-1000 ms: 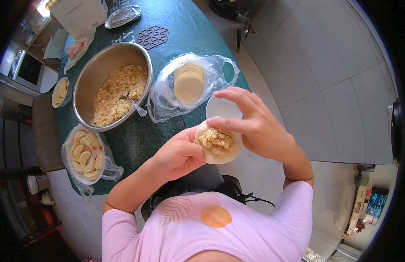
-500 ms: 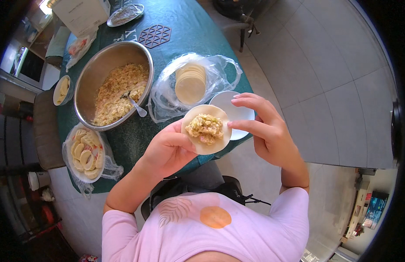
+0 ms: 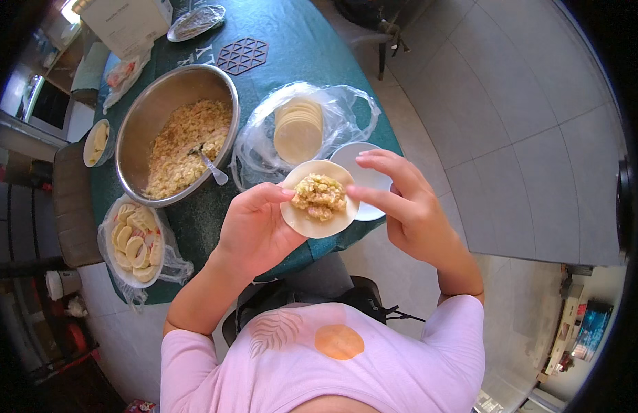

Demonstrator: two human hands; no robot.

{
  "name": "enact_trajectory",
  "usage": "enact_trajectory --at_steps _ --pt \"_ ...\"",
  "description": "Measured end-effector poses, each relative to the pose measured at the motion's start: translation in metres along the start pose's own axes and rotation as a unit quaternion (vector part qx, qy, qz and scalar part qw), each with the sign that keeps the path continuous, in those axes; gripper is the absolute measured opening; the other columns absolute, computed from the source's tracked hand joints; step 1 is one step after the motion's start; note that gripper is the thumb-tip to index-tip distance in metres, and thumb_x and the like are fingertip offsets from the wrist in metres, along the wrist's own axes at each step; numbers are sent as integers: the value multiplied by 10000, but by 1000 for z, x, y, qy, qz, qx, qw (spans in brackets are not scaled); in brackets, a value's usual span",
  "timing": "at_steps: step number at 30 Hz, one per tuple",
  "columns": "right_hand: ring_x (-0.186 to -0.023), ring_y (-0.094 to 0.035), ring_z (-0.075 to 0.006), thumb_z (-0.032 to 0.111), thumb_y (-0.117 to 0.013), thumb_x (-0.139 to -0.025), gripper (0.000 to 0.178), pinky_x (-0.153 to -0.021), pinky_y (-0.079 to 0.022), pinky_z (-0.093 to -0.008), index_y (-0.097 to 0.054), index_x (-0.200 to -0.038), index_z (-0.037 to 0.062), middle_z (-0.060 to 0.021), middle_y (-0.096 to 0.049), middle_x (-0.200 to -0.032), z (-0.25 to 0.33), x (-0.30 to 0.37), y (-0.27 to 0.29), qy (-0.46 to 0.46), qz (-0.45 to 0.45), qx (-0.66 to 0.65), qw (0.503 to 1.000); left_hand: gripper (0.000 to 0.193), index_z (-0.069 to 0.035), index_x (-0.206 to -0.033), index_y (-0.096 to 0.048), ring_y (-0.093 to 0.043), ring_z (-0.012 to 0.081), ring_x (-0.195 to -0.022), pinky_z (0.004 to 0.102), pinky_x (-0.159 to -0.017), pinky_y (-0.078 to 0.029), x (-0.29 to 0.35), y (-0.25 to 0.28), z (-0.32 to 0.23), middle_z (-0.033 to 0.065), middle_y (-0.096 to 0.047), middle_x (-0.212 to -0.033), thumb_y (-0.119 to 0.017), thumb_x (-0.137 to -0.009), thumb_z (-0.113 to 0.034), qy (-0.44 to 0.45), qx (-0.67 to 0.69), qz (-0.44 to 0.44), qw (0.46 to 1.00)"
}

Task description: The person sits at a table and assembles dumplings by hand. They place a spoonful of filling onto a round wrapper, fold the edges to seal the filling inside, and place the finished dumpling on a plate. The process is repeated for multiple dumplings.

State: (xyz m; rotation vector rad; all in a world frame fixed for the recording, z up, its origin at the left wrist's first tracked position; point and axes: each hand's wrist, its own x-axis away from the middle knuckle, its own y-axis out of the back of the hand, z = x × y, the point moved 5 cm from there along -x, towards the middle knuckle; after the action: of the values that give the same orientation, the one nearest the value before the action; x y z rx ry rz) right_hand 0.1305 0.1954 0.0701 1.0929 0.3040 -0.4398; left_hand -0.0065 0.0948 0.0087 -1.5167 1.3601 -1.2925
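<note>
A round dumpling wrapper [image 3: 304, 225] lies across the fingers of my left hand [image 3: 252, 227], whose thumb rests over its left edge. A mound of pale minced filling [image 3: 320, 197] sits in the middle of the wrapper. My right hand [image 3: 416, 215] is at the wrapper's right side, its index fingertip at the rim near the filling and its fingers apart. Partly behind that hand is a white bowl [image 3: 344, 160]. A stack of round wrappers [image 3: 298, 134] lies in a clear plastic bag [image 3: 253, 151] just beyond.
A large steel bowl [image 3: 129, 131] of filling stands left, with a spoon [image 3: 212, 167] in it. Shaped dumplings [image 3: 134, 244] fill a bag-lined dish at the near left. Farther off are a small bowl [image 3: 97, 143], a dark trivet [image 3: 242, 56], a wrapped plate [image 3: 196, 23] and a white box [image 3: 126, 26].
The wrapper and both hands have shifted slightly left and up. My left thumb has moved up along the wrapper's edge, and my right index finger has come further over the rim.
</note>
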Motion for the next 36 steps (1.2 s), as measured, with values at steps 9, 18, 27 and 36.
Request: enact_trajectory --at_steps 9,18,27,36 --pt "-1137 -526 -346 -214 -451 -640 491 -925 -443 -393 -679 -960 79 -152 -541 -1191 7 -1 -2 14 -26 30 999 569 101 -1303 -329 -457 305 -1224 421 -1088 -310 2 -2 -4 218 -462 -1294 -453 -767 -40 -7 18 30 999" --pt "-836 -592 -251 -9 -721 -691 279 -680 -489 -338 -658 -949 78 -88 -581 -935 9 0 -7 15 -43 -6 999 518 65 -1271 -392 -542 256 -1134 378 -1012 -410 2 -2 -1 174 -524 -1218 -528 -776 4 6 -39 8 999" --pt "-769 -619 -238 -48 -717 -719 213 -644 -507 -293 -645 -902 35 -103 -620 -880 3 1 -17 -44 -45 -206 976 426 -8 -1105 -499 -642 177 -921 302 -795 -541 9 6 -1 126 -612 -1022 -743 -757 -36 -21 -244 -104 964" --pt "-850 -624 -158 -98 -665 -751 219 -768 -502 -249 -607 -941 -6 -112 -632 -905 -4 13 -33 -219 -104 -355 903 353 8 -1069 -533 -647 165 -878 281 -759 -543 5 7 0 122 -625 -994 -727 -786 -72 -37 -265 -127 955"
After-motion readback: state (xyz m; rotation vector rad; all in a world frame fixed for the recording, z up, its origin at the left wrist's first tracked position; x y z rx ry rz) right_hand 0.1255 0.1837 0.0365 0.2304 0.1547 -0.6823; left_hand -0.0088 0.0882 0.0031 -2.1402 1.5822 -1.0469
